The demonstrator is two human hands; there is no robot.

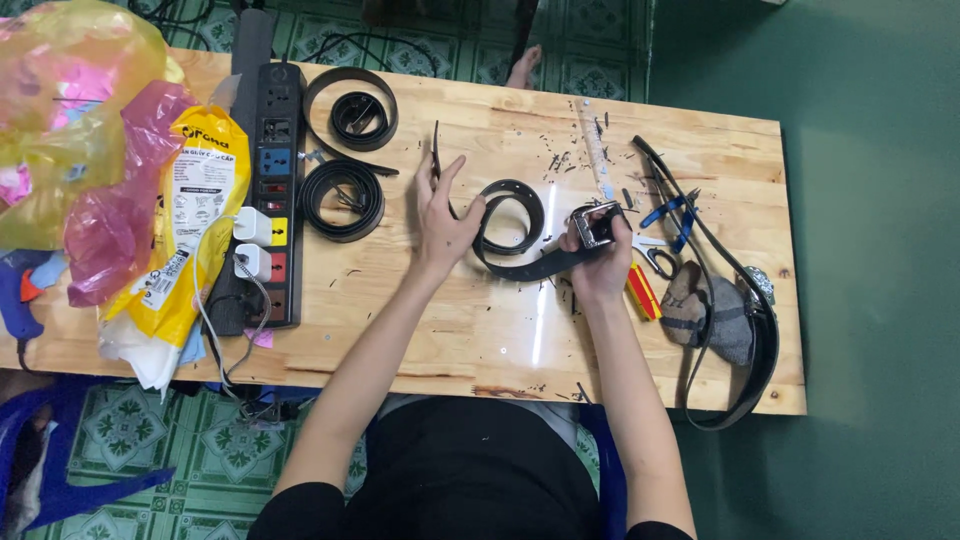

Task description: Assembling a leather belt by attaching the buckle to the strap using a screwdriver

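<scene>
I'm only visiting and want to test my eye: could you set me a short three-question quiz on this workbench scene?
1. True or false: the right hand grips the metal buckle of the black belt.
2. How many coiled belts lie beside the power strip?
3. Which lies nearest the right hand: A) blue-handled pliers, B) glue gun, C) yellow bag?

Key: 1 true. 2 two. 3 A.
</scene>
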